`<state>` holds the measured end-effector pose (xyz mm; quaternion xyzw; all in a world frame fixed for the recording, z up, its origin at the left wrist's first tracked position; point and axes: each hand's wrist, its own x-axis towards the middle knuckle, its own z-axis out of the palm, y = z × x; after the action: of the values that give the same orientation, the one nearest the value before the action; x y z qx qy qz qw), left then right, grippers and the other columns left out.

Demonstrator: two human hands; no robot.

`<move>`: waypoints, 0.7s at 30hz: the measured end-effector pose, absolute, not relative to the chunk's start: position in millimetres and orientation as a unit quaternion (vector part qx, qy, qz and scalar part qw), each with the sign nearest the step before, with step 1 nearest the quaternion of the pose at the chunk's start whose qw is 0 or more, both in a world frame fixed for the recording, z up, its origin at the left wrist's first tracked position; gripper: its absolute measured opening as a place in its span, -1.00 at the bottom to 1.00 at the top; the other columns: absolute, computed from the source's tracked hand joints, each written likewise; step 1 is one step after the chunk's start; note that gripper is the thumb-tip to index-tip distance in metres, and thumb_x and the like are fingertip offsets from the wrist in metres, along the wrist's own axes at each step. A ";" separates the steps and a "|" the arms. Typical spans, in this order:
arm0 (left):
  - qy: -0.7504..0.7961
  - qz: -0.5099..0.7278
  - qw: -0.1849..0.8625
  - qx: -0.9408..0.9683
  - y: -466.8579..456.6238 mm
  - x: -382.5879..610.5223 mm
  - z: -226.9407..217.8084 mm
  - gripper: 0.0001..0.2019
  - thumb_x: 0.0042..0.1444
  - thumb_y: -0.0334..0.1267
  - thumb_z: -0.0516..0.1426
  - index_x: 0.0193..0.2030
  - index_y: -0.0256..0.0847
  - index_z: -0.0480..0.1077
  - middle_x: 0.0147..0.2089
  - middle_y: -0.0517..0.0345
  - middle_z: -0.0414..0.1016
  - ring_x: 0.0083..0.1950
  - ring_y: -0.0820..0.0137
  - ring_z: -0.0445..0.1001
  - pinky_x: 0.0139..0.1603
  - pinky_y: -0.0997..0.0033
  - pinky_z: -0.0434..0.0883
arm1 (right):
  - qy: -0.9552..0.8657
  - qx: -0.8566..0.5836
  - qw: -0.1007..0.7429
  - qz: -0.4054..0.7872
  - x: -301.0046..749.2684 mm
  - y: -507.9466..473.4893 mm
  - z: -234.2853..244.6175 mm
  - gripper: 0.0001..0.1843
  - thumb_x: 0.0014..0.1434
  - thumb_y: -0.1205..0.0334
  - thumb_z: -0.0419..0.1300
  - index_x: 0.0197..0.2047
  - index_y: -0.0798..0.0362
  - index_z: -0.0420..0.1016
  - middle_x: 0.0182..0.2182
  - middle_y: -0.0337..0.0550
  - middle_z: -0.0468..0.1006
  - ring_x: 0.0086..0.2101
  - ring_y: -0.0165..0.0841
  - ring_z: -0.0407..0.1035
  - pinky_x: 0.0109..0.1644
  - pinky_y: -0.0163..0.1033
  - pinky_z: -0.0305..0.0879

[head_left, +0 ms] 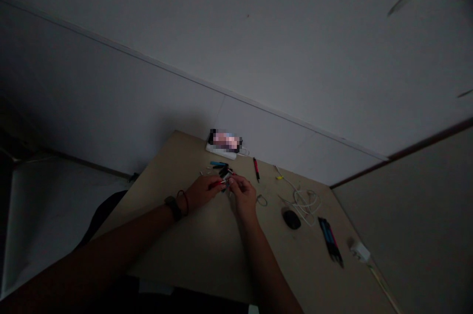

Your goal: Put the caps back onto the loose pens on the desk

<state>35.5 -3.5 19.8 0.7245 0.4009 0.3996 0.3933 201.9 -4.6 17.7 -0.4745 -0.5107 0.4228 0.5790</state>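
My left hand is closed around a red pen piece, which points toward my other hand. My right hand is pinched at the pale tip of that piece; whatever sits between its fingertips is too small and dark to make out. Just beyond my fingers lie several loose black pen parts and a blue pen part. A red and black pen rests apart from these, farther back on the right.
On the beige table, a phone with a blurred screen leans on a white stand by the wall. To the right are a black mouse, a coiled white cable, several pens in a row and a white plug block.
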 end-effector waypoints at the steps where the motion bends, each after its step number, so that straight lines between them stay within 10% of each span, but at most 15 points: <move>1: 0.400 0.400 0.396 0.723 -3.8 35.5 20.1 -0.69 0.28 -0.09 0.05 -0.42 -0.22 0.34 -0.52 0.27 0.29 -0.45 0.45 0.25 -0.41 0.45 0.16 | -0.511 -0.472 0.575 0.430 202.0 -4.6 17.6 -0.75 0.02 0.02 0.41 -0.32 0.03 0.63 -0.38 -0.14 0.64 -0.37 -0.31 0.47 -0.26 -0.20 0.39; 21: 0.399 0.398 0.389 0.728 -0.6 34.6 15.4 -0.65 0.28 -0.07 0.06 -0.47 -0.22 0.29 -0.55 0.28 0.29 -0.47 0.46 0.24 -0.42 0.45 0.15 | -0.545 -0.473 0.548 0.424 200.8 -0.9 10.3 -0.72 0.02 -0.03 0.38 -0.41 0.02 0.56 -0.45 -0.22 0.57 -0.38 -0.33 0.40 -0.25 -0.23 0.32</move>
<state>34.6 -0.6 15.4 0.7284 0.3991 0.3983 0.3891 200.8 -0.9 10.3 -0.4726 -0.5452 0.4236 0.5477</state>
